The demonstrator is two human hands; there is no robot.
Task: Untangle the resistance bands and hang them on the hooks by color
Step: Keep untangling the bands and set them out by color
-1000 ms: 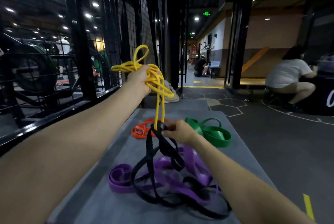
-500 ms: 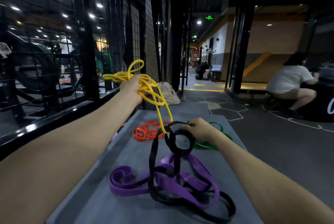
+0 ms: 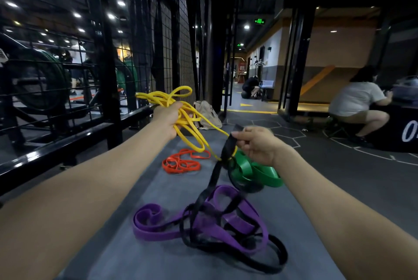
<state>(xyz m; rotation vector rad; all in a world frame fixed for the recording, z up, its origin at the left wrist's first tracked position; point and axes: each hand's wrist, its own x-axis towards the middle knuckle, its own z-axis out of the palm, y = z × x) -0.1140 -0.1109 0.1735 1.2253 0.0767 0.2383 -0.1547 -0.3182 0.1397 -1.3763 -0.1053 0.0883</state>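
A: Bands, by colour?
B: Yellow band: thin, bunched, raised, one strand looped round the black band. Black: wide, lifted at one end, rest tangled with purple band on the mat. Orange band: coiled flat. Green band: wide, folded, beside orange.

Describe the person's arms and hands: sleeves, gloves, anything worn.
Both forearms are bare as far as the view shows, with no sleeve in sight. The left hand and right hand wear no gloves. No watch, wristband or ring is visible on either.
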